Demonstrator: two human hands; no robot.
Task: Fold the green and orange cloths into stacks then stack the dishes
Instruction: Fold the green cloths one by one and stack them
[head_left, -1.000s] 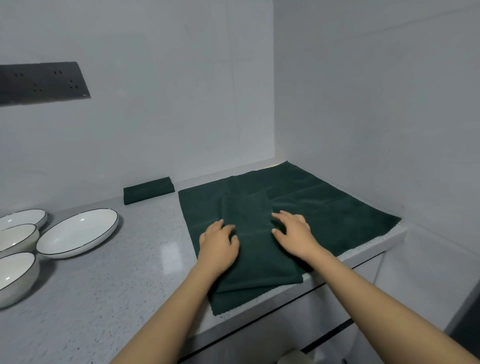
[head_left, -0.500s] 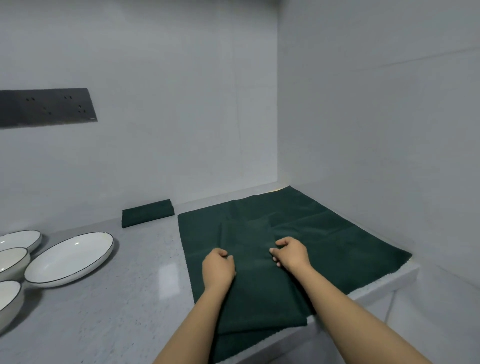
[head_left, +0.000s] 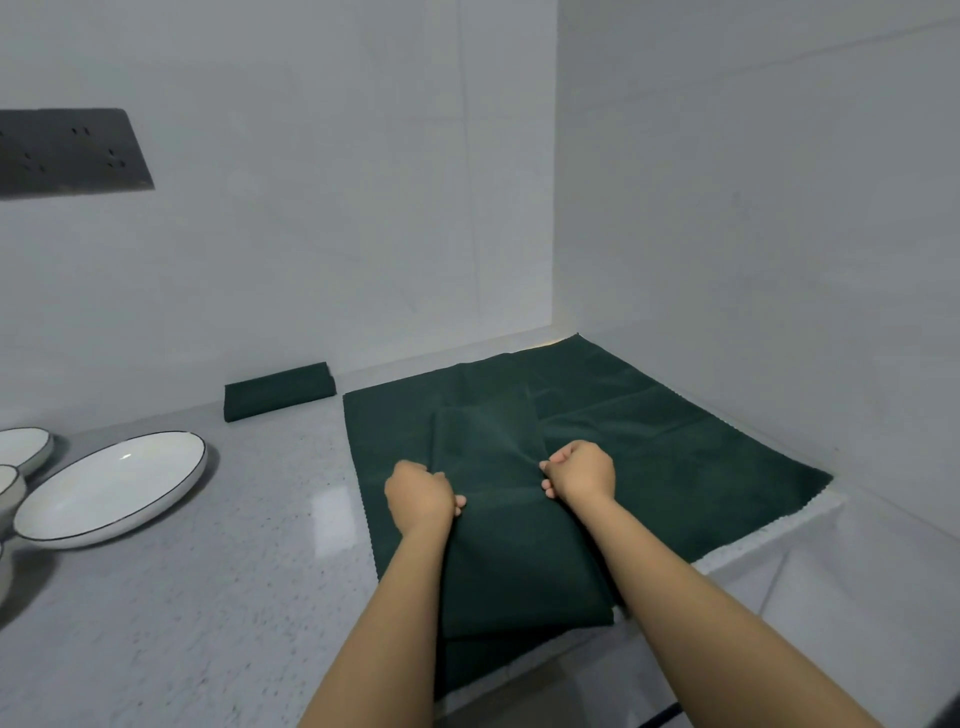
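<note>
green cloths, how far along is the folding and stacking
Done: one folded green cloth lies by the back wall. In hand: the left hand and right hand each grip the half-folded green cloth on top of a spread green cloth. Left: both cloths, the large white dish and the bowls, still unstacked. No orange cloth is in view.

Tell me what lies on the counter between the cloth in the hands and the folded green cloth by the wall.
Nothing visible does. Both hands, left and right, grip the cloth; only bare counter lies between it and the folded cloth. The plate sits further left.
</note>
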